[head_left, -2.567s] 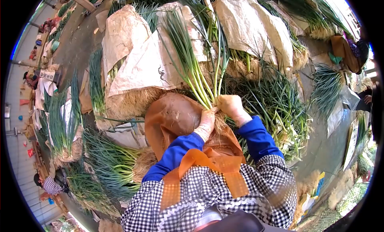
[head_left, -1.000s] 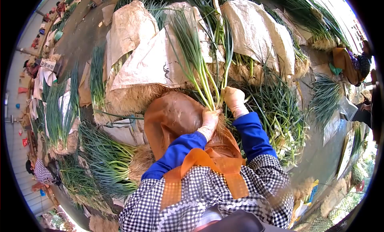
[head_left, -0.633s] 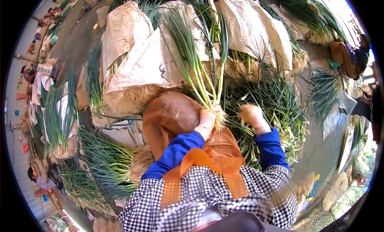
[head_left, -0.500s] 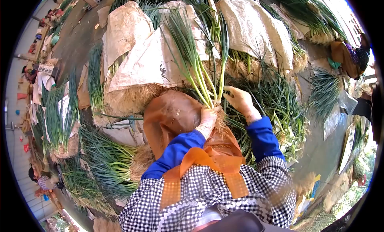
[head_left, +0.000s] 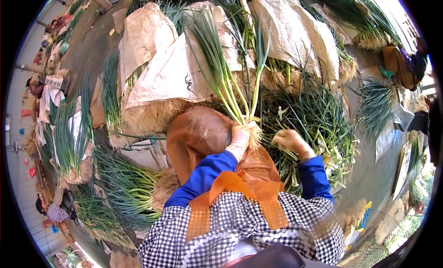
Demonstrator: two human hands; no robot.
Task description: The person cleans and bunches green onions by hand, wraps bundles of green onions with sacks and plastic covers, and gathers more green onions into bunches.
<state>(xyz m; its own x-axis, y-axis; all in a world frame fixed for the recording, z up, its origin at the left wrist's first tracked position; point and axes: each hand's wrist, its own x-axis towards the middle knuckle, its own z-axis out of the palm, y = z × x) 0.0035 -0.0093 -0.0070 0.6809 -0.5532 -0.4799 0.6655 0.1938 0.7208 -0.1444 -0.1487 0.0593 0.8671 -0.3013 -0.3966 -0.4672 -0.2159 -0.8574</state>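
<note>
My left hand (head_left: 239, 138) is closed around a small bunch of green onions (head_left: 224, 85) near its root end. Their roots (head_left: 254, 132) hang out on the right side of that hand, and the green leaves point up and away from me. To the right, apart from the bunch, is my right hand (head_left: 290, 141) with its fingers curled; what they hold, if anything, I cannot make out. Below it lies a heap of loose green leaves and peelings (head_left: 318, 129). A brown apron (head_left: 198, 129) covers my lap under the left hand.
Beige sacks (head_left: 170, 69) cover rooted bundles ahead of me. More green onions (head_left: 124, 185) lie at my left, with another upright bundle (head_left: 69, 138) farther out. A person in brown (head_left: 397, 67) sits at the far right; others are along the left edge.
My right hand has moved away from the bunch, right and toward me, over the leaf heap, and its fingers have curled. My left hand keeps its hold; one stalk now leans farther right.
</note>
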